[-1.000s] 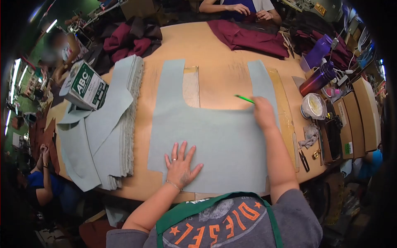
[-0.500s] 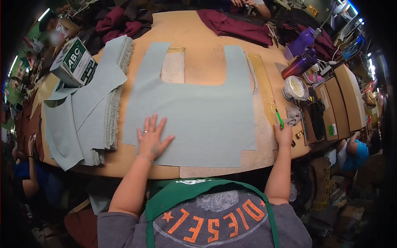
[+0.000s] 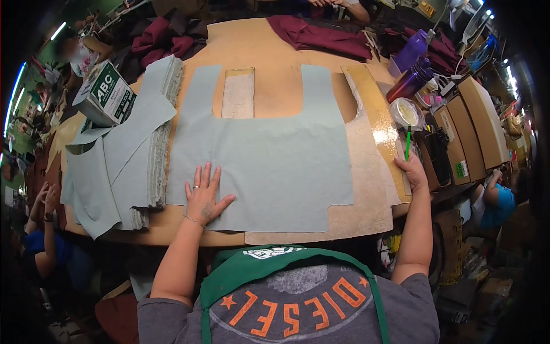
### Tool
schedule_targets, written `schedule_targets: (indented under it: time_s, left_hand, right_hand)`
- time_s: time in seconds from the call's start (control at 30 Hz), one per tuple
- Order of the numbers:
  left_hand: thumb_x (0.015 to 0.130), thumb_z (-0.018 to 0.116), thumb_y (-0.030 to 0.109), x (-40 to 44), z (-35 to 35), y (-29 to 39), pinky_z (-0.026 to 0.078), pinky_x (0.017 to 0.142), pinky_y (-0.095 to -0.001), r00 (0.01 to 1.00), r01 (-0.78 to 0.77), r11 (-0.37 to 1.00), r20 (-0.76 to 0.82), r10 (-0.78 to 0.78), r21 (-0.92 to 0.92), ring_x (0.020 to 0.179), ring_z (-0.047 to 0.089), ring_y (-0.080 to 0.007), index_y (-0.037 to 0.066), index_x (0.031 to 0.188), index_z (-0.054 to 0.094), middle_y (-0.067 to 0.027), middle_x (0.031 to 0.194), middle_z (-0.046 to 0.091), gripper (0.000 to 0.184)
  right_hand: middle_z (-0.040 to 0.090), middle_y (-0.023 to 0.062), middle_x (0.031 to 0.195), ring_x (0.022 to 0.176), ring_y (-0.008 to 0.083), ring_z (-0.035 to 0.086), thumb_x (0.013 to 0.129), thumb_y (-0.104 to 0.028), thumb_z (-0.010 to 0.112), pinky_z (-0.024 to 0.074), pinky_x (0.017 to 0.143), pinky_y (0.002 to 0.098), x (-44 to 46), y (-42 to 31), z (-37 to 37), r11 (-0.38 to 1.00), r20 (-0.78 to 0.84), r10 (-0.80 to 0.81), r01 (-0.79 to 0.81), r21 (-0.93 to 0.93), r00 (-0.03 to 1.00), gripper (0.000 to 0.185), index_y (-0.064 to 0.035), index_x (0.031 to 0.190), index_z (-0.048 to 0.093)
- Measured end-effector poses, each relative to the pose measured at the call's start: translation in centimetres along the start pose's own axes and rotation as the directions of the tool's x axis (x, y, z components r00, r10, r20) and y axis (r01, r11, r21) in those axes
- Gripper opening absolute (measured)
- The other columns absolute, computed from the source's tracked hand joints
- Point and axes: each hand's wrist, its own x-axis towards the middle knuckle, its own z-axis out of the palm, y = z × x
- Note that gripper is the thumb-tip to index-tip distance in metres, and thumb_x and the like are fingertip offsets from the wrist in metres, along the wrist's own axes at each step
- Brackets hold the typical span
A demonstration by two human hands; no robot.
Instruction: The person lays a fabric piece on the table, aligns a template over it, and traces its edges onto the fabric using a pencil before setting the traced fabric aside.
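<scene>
A light blue-grey cut fabric piece (image 3: 263, 166) with two upright arms lies flat on the table. Spread on its lower left part is my left hand (image 3: 204, 198), palm down, fingers apart. My right hand (image 3: 411, 169) is closed round a green pen (image 3: 408, 143) at the table's right side, by the lower edge of a shiny yellowish-brown pattern board (image 3: 378, 120). Whether those fingers also grip the board is unclear. The board slants beside the fabric, partly over a pale sheet (image 3: 369, 172) that extends beneath the fabric.
Stacked blue-grey fabric (image 3: 157, 137) with a white-and-green box (image 3: 106, 92) stands left. Maroon cloth (image 3: 321, 37) lies at the back. A purple bottle (image 3: 409, 79), a plastic-wrapped tub (image 3: 406, 113) and cardboard boxes (image 3: 483, 123) line the right. Other people sit around the table.
My right hand has moved with the pen from the fabric's inner corner to the right side. The yellowish board has shifted and tilted away from the fabric. My left hand stays spread on the fabric.
</scene>
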Motion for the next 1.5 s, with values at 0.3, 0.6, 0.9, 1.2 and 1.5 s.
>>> schedule_targets:
  time_s: [0.3,0.6,0.9,1.2,1.5]
  left_hand:
    - [0.065,0.053,0.065,-0.3,-0.4,0.4,0.015,0.092,-0.0641,1.000,-0.012,0.999,0.010,0.012,0.032,0.129,0.009,-0.0312,0.020,0.132,0.029,-0.0107,0.140,0.013,0.085]
    - [0.062,0.055,0.065,0.0,-0.7,0.6,0.015,0.092,-0.0651,0.998,0.010,1.000,0.055,-0.011,0.017,0.130,0.007,-0.0320,0.020,0.133,0.027,-0.0114,0.141,0.011,0.088]
    - [0.068,0.052,0.060,1.3,-0.4,8.0,0.013,0.091,-0.0666,0.961,-0.266,0.962,0.098,0.259,0.064,0.130,0.005,-0.0346,0.023,0.133,0.027,-0.0081,0.142,0.010,0.079]
    - [0.073,0.045,0.061,7.0,1.2,13.2,0.015,0.090,-0.0674,0.937,-0.347,0.937,0.061,0.344,0.047,0.129,0.006,-0.0353,0.024,0.132,0.028,-0.0075,0.141,0.012,0.072]
    - [0.072,0.043,0.064,-0.1,0.6,11.9,0.016,0.090,-0.0676,0.911,-0.378,0.924,0.198,0.363,0.046,0.129,0.005,-0.0343,0.025,0.133,0.027,-0.0064,0.141,0.012,0.073]
  right_hand:
    - [0.056,0.0031,0.094,0.084,0.0109,0.053,0.078,-0.003,0.059,0.0409,0.079,0.0234,-7.4,-7.0,-5.3,0.861,-0.323,-0.501,0.424,-0.280,0.803,0.038,-0.0006,0.114,0.045]
    - [0.055,0.0069,0.106,0.095,0.0121,0.051,0.079,-0.001,0.058,0.0391,0.082,0.0230,-6.5,-5.9,-2.4,0.646,-0.466,-0.747,0.684,-0.338,0.475,0.031,0.0017,0.109,0.049]
    - [0.054,0.0071,0.104,0.095,0.0140,0.049,0.081,0.001,0.056,0.0380,0.085,0.0263,-7.5,-4.7,2.5,0.516,-0.542,-0.809,0.716,-0.471,0.226,0.028,0.0038,0.107,0.047]
    - [0.055,0.0122,0.103,0.092,0.0149,0.051,0.081,0.001,0.055,0.0393,0.083,0.0259,-11.7,-4.2,1.7,0.485,-0.554,-0.825,0.648,-0.587,0.116,0.027,0.0059,0.106,0.046]
    - [0.054,0.0155,0.107,0.097,0.0180,0.051,0.081,0.001,0.055,0.0381,0.086,0.0287,-14.5,-3.7,-0.9,0.479,-0.513,-0.849,0.591,-0.649,0.126,0.030,0.0077,0.108,0.045]
